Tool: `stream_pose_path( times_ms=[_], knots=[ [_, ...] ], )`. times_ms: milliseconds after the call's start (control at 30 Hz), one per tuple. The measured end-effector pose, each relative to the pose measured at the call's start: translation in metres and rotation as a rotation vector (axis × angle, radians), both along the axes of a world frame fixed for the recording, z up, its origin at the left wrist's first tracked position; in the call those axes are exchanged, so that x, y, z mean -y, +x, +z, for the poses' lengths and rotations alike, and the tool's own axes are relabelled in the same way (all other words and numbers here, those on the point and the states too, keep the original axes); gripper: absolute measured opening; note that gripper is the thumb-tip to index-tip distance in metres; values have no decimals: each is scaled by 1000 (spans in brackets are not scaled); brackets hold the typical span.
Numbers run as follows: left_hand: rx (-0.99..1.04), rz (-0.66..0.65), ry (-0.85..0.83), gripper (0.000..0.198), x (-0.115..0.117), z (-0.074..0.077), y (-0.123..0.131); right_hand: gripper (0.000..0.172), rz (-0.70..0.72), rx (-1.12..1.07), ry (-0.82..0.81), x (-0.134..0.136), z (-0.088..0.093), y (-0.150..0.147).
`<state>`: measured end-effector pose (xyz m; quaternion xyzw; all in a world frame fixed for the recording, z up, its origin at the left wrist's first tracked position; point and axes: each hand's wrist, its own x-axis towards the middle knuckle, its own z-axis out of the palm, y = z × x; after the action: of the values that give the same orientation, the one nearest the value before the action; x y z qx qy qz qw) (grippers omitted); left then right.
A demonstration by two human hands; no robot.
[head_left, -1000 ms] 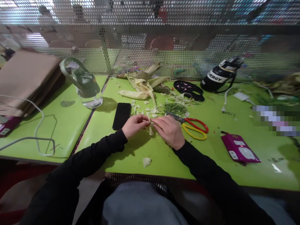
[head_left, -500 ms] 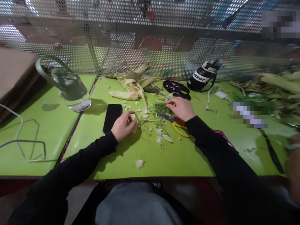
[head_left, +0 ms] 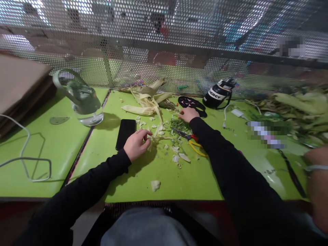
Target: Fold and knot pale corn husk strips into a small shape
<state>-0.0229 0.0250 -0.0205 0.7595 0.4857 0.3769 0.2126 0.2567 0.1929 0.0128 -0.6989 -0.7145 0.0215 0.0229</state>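
Observation:
My left hand (head_left: 138, 143) is pinched closed on a pale strip of corn husk (head_left: 150, 141), low over the green table, just right of a black phone (head_left: 125, 134). Over the far side of a small heap of cut green leaves (head_left: 180, 125) is my right hand (head_left: 188, 114), fingers curled together. What its fingertips hold, if anything, I cannot make out. Scissors (head_left: 193, 142) with red and yellow handles lie by the right forearm, blades toward the heap. Scattered husk scraps (head_left: 176, 158) lie between the hands. Larger dried corn husks (head_left: 147, 99) rest behind them.
A black tray (head_left: 191, 104) and a black bottle (head_left: 217, 94) stand near the mesh screen (head_left: 143, 48). A water bottle (head_left: 85, 104) is at left, near cardboard (head_left: 20, 78). A husk pile (head_left: 302, 109) and another person's arm (head_left: 317, 184) are at right.
My right hand has moved left and farther out over the leaf heap, toward the big husks. The left hand keeps its pinch on the husk strip. The view has tilted slightly upward.

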Motion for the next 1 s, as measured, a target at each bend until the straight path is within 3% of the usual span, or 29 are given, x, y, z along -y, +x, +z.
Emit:
stream_pose_path(
  times_ms=[267,400,500,633,767,833,900,1000],
  knots=[
    [0,-26,15,14,0,0,-1,32,90,-74,13,-4,13,10],
    [-9,-38,-4,13,1,0,-1,30,151,-83,-93,12,7,14],
    [-11,-36,-6,13,1,0,-1,28,177,-147,-71,20,5,7],
    [-15,-35,-2,14,0,0,-2,23,162,-275,12,21,20,-9],
    [-15,-32,1,13,0,-1,-3,29,189,-379,-41,20,36,-15],
    [-14,-37,-1,14,0,-1,-3,33,163,-394,-71,19,39,-7],
    [-14,-44,-10,14,0,-2,-2,27,79,-384,-57,18,38,7],
    [-18,-45,-20,13,0,-2,-2,27,-54,-345,-77,19,26,27]
  ],
)
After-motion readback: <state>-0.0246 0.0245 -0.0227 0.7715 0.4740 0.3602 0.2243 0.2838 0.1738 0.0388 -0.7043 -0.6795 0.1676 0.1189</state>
